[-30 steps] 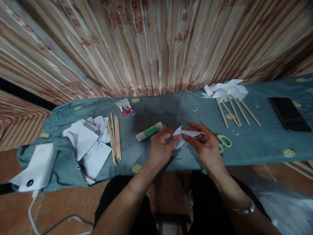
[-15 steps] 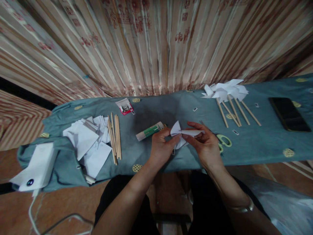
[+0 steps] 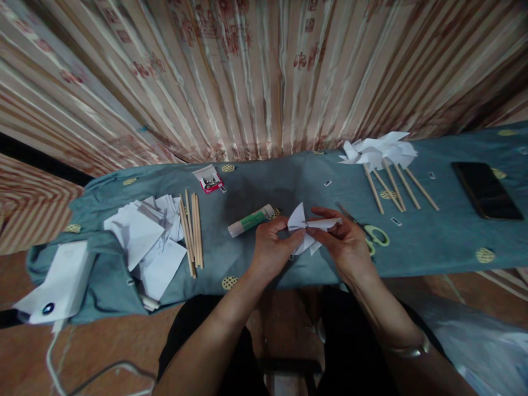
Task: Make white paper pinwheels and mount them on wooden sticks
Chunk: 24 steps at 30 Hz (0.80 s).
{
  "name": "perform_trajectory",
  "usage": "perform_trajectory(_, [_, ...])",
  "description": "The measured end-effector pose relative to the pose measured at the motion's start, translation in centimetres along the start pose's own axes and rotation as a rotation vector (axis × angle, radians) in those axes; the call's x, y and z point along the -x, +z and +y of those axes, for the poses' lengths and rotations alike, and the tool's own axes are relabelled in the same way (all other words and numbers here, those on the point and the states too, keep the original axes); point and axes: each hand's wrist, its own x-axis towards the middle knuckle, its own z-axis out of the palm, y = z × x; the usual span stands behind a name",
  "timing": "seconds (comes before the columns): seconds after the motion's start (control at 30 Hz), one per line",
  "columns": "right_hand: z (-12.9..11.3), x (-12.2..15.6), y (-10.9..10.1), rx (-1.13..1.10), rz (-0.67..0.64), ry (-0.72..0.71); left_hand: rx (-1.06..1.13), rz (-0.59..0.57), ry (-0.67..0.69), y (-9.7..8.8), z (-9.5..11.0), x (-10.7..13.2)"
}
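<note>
A white paper pinwheel (image 3: 296, 216), its blades folded toward the centre, is held between both hands just above the cloth's front part. My left hand (image 3: 270, 242) pinches it from the left, thumb near the middle. From the right, my right hand (image 3: 344, 239) grips it with thumb and fingers around a folded blade. A green and white glue stick (image 3: 251, 221) lies beside my left hand. Scissors with light green handles (image 3: 377, 235) lie just right of my right hand, partly hidden behind it.
Paper squares (image 3: 142, 231) and wooden sticks (image 3: 192, 234) lie on the left. Behind them sits a small open box of metal pins (image 3: 209, 180). Finished pinwheels on sticks (image 3: 381, 151) and a black phone (image 3: 487, 190) are on the right. A white power bank (image 3: 68, 275) rests at the left end.
Both hands keep their hold on the pinwheel, with the right fingers shifting slightly. More of the scissors' blades shows now. The view has moved a little.
</note>
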Motion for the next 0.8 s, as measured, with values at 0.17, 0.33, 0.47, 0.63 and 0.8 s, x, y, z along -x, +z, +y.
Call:
perform_trajectory(0.17, [0.07,0.04,-0.02,-0.028,-0.014,0.053,-0.051,-0.032,0.002,-0.22,0.22,-0.02])
perform_trajectory(0.33, [-0.05,-0.06,-0.14,-0.010,-0.032,0.049,0.020,-0.014,-0.043,-0.16,0.30,-0.16])
perform_trajectory(0.47, [-0.17,-0.17,-0.22,-0.011,-0.032,0.055,0.078,-0.006,-0.091,-0.04,0.23,-0.21])
perform_trajectory(0.63, [-0.48,-0.15,-0.06,-0.015,-0.026,0.066,0.100,-0.009,-0.096,-0.03,0.14,-0.19])
perform_trajectory(0.8, [-0.68,-0.03,0.02,-0.003,-0.021,0.075,0.165,-0.001,-0.127,0.10,0.12,-0.26])
